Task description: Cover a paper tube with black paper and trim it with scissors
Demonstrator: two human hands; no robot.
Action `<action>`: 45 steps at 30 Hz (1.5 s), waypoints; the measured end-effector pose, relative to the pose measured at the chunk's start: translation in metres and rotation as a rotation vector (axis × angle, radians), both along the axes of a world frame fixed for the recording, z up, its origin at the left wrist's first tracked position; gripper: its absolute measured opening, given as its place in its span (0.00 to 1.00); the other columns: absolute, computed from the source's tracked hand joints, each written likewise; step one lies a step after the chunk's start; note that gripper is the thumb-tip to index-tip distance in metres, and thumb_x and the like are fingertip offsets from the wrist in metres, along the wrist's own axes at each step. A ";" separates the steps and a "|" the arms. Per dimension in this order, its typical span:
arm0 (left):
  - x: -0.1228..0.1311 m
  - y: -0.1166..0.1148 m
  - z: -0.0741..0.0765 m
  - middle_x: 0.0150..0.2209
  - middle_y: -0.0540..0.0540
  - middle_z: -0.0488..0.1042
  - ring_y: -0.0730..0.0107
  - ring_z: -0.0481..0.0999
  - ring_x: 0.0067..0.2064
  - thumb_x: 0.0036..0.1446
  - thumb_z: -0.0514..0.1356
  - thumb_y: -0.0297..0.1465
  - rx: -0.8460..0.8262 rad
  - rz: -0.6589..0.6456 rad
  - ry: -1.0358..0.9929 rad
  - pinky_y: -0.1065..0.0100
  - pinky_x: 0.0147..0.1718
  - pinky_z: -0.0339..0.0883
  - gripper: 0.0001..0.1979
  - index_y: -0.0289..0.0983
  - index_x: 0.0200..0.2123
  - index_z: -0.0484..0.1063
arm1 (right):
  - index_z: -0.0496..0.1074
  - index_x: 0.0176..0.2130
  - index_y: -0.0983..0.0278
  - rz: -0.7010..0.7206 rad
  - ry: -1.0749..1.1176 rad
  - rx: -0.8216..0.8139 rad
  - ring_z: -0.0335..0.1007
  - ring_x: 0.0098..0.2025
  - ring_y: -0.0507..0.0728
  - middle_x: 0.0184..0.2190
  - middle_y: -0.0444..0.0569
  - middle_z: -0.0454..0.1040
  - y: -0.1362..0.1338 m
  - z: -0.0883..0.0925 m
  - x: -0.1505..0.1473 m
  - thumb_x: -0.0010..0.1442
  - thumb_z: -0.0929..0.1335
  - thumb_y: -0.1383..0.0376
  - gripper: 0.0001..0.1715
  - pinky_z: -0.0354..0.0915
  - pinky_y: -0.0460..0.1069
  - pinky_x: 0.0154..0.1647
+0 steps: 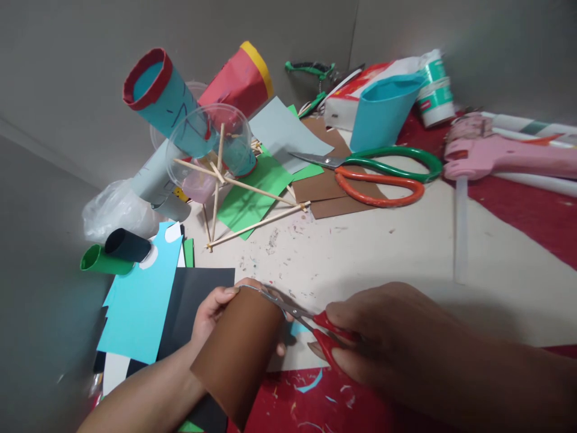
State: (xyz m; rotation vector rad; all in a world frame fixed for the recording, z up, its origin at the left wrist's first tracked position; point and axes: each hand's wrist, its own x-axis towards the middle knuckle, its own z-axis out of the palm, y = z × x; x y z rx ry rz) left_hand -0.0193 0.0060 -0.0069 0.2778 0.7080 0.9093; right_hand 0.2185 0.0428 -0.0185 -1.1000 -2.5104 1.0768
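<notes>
My left hand [211,313] is wrapped round a rolled tube of brown paper [238,355] low in the middle of the view. My right hand [383,337] grips small red-handled scissors [315,331]. Their blades reach the top rim of the brown tube, where a thin light blue strip runs along the edge. Light blue paper scraps lie on the red surface [342,409] below both hands.
Sheets of light blue paper [139,294] and black paper [193,294] lie at the left. Behind stand a skewer frame [238,204] with paper cups and a clear plastic cup, large green-and-orange scissors [383,174], a pink glue gun [496,156], a turquoise paper cone [383,111] and tape.
</notes>
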 end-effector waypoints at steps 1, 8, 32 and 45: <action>0.001 0.000 0.000 0.40 0.41 0.80 0.50 0.80 0.44 0.56 0.61 0.38 0.006 0.005 -0.022 0.60 0.37 0.74 0.13 0.37 0.40 0.78 | 0.57 0.20 0.62 0.002 0.005 0.004 0.46 0.19 0.49 0.14 0.38 0.57 0.000 -0.001 0.000 0.52 0.67 0.68 0.15 0.41 0.48 0.21; 0.004 0.002 0.002 0.41 0.43 0.80 0.54 0.81 0.40 0.57 0.60 0.39 0.058 -0.017 0.003 0.61 0.35 0.75 0.12 0.39 0.39 0.79 | 0.57 0.19 0.63 0.007 0.007 0.018 0.46 0.19 0.49 0.14 0.38 0.57 0.002 0.002 0.000 0.51 0.68 0.69 0.17 0.42 0.48 0.21; -0.001 0.003 -0.005 0.44 0.41 0.80 0.55 0.81 0.41 0.61 0.56 0.38 0.134 -0.069 0.000 0.61 0.37 0.76 0.14 0.37 0.39 0.78 | 0.59 0.19 0.62 0.010 -0.026 0.013 0.48 0.18 0.49 0.13 0.39 0.61 0.002 0.005 -0.001 0.53 0.68 0.68 0.16 0.41 0.48 0.21; 0.001 0.004 -0.006 0.43 0.38 0.79 0.54 0.80 0.44 0.61 0.53 0.38 0.160 -0.069 0.014 0.62 0.37 0.76 0.17 0.35 0.41 0.78 | 0.58 0.18 0.62 0.024 -0.075 0.075 0.46 0.18 0.49 0.13 0.39 0.57 0.004 0.001 -0.001 0.53 0.67 0.68 0.17 0.40 0.48 0.21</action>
